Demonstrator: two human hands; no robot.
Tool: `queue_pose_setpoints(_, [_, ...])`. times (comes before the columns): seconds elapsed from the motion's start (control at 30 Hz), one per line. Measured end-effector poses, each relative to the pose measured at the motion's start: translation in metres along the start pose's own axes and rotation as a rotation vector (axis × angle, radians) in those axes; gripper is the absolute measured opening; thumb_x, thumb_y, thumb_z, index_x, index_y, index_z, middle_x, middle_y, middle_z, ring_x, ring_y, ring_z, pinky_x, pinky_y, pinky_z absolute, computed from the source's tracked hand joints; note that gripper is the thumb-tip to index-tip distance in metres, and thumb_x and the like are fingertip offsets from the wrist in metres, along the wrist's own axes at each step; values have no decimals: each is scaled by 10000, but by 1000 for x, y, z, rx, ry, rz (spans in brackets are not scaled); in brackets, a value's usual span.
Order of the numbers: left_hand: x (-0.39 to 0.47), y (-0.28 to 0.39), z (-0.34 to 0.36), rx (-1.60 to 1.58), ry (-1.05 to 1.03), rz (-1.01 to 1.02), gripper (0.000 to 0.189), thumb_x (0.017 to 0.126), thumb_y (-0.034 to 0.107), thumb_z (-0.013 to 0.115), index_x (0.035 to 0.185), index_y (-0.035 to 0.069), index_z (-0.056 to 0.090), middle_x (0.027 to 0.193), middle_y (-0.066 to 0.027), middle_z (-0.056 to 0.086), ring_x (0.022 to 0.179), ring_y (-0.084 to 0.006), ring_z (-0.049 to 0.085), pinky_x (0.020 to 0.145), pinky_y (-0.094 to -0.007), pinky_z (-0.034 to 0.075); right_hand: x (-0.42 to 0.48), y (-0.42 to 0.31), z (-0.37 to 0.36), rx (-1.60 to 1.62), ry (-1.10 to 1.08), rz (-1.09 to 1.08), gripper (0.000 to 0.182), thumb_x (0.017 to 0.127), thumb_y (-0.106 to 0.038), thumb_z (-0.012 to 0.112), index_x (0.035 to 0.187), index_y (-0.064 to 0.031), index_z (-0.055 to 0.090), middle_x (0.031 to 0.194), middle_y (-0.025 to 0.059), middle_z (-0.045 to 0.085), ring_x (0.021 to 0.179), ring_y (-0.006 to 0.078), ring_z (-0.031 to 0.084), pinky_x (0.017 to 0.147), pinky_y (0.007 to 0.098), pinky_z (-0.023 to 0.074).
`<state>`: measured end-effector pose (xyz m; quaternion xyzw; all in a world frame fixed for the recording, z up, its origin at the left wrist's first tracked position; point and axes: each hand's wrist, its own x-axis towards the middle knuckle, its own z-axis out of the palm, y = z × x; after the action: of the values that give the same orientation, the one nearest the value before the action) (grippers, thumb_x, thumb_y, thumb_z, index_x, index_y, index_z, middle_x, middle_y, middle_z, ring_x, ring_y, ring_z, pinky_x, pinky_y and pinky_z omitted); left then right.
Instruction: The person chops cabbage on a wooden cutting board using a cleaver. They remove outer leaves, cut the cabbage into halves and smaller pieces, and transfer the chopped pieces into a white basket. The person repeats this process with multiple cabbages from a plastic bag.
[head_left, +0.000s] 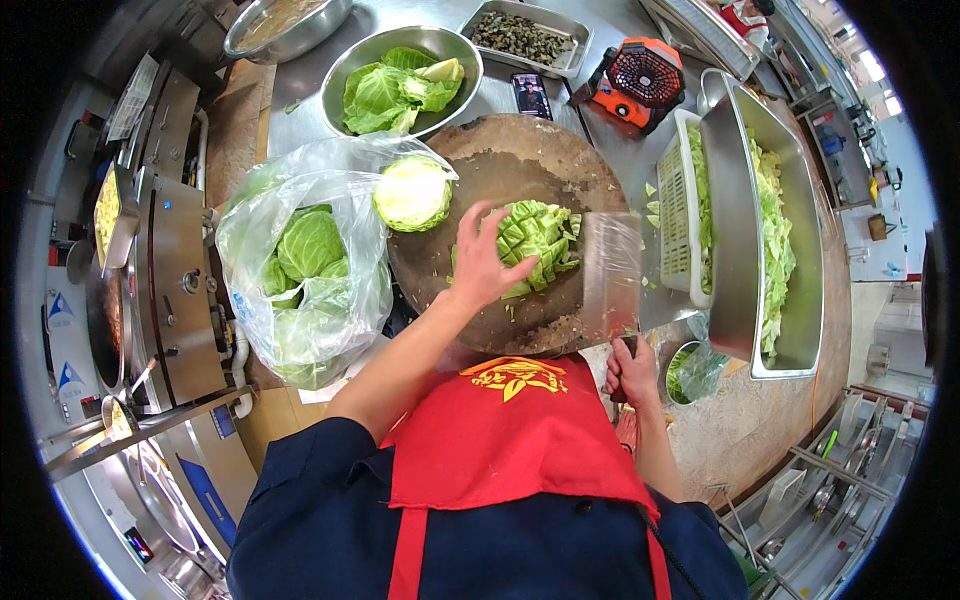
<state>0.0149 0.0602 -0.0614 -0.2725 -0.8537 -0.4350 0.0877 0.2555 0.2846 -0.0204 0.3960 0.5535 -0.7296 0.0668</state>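
On a round wooden chopping block (525, 161) lies a mound of cabbage cut into chunky squares (534, 244). My left hand (484, 259) is at the mound's left side, fingers spread; whether the fingertips touch the leaves I cannot tell. In my right hand (634, 369) is the handle of a broad-bladed cleaver (611, 270). Its blade is over the block's right edge, to the right of the cut cabbage. A halved cabbage (412, 193), pale cut face up, sits at the block's upper left. Left of the block, a clear plastic bag (247, 225) holds whole cabbages (309, 244).
Behind the block stand a steel bowl of cabbage leaves (405, 90), a tray of small dark pieces (521, 37), a phone (532, 96) and an orange fan (645, 82). At right are a white plastic basket (673, 217) and a deep steel pan (724, 225) with cut cabbage.
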Motion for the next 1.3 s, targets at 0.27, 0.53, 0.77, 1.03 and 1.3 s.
queue_pose_setpoints(0.27, [11,15,38,217,-216,35,882,642,545,878,1400,233,553,1492,-234,397,1393,-462,360,1115,-623,323,10,47,14,57,-141,107,184,1042,-231,580,1009,-89,467,630,23,471,428,136,462,385,326,425])
queue_pose_setpoints(0.53, [4,12,30,-17,7,13,671,691,379,855,1275,145,623,1376,-229,503,1268,-425,494,1063,-506,431,10,21,63,-1,-312,92,149,1030,-173,578,1030,-68,472,652,11,490,446,114,466,398,308,433])
queue_pose_setpoints(0.77, [29,59,-8,-21,123,21,653,693,298,866,1267,102,623,1396,-221,493,1269,-401,520,1062,-468,451,-17,-31,61,23,-404,16,113,1025,-109,561,1087,-53,486,657,13,491,455,113,475,407,297,433])
queue_pose_setpoints(1.03, [138,210,0,-235,157,407,661,700,305,870,1270,97,609,1386,-219,477,1281,-396,499,1067,-469,431,-92,-127,1,63,-155,-291,176,1003,-73,574,1146,-14,491,657,26,509,433,120,498,393,288,427])
queue_pose_setpoints(1.3, [224,348,134,-410,-288,297,902,765,517,809,1482,105,448,1541,-310,320,1370,-473,419,1138,-501,361,-131,-232,-113,-120,372,-497,142,972,-135,583,929,-25,504,641,43,529,407,135,501,360,287,425])
